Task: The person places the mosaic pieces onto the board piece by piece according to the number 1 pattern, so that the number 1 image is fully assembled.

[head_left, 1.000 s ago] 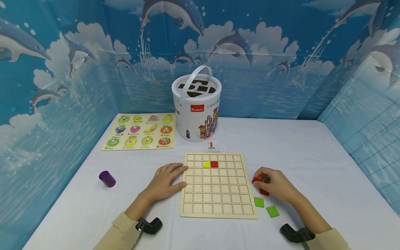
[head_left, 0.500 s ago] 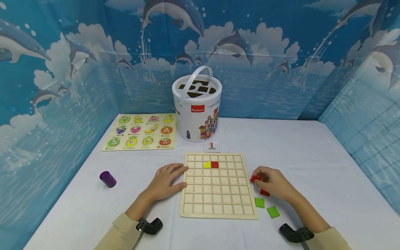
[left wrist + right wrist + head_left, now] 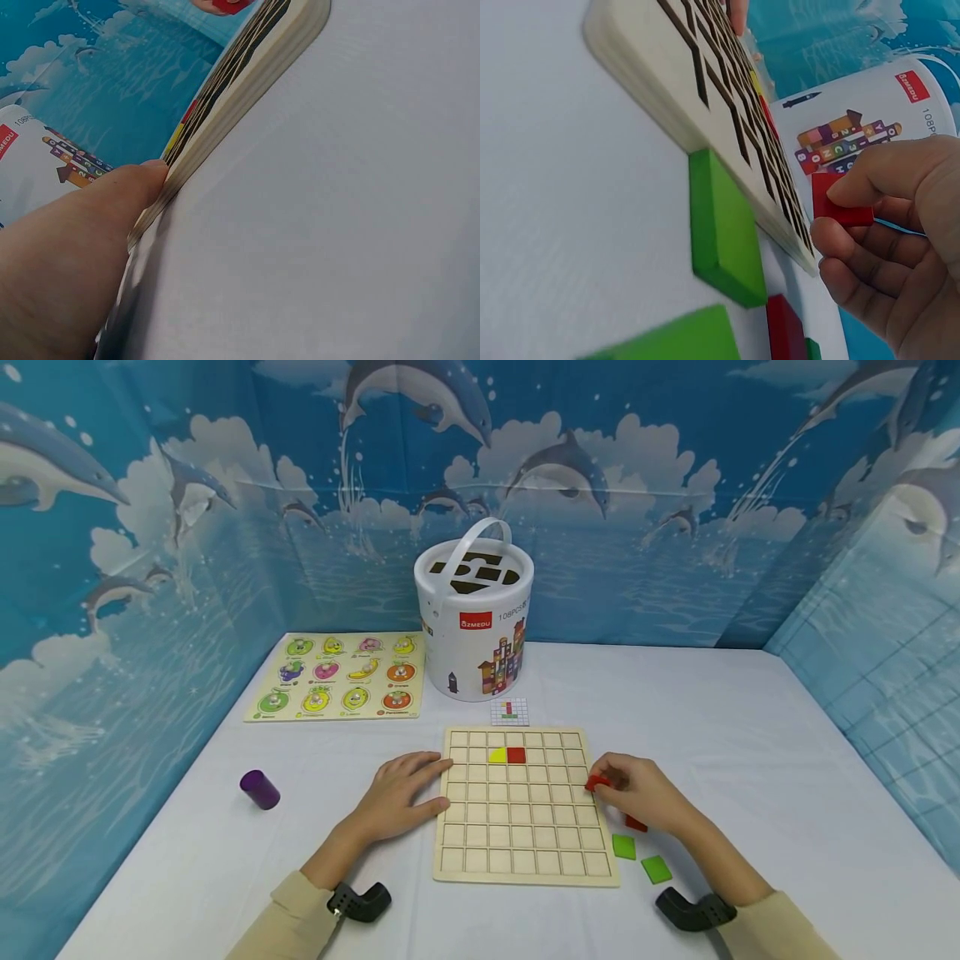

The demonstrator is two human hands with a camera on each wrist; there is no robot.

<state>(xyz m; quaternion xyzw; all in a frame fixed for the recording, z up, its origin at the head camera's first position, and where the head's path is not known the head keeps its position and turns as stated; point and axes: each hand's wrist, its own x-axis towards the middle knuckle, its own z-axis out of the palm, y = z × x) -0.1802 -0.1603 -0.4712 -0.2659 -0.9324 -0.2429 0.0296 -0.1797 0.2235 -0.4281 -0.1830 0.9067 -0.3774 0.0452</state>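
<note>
A wooden grid board lies in the middle of the white table. My left hand rests at its left edge, fingers extended, fingertips on the rim. In the upper rows sit a yellow rounded tile and, right beside it, a red square tile. My right hand pinches another red square tile between thumb and fingers, over the board's right edge. Below that hand lie a dark red tile and two green square tiles, one near the board and one farther out.
A small card with a coloured grid pattern lies behind the board. Behind it stands a white handled bucket, with a fruit picture board to its left. A purple cylinder lies on the left. A dolphin-print curtain surrounds the table.
My right hand has moved left and slightly away from me with the red tile, from beside the board to over its right edge. The left hand has stayed in place.
</note>
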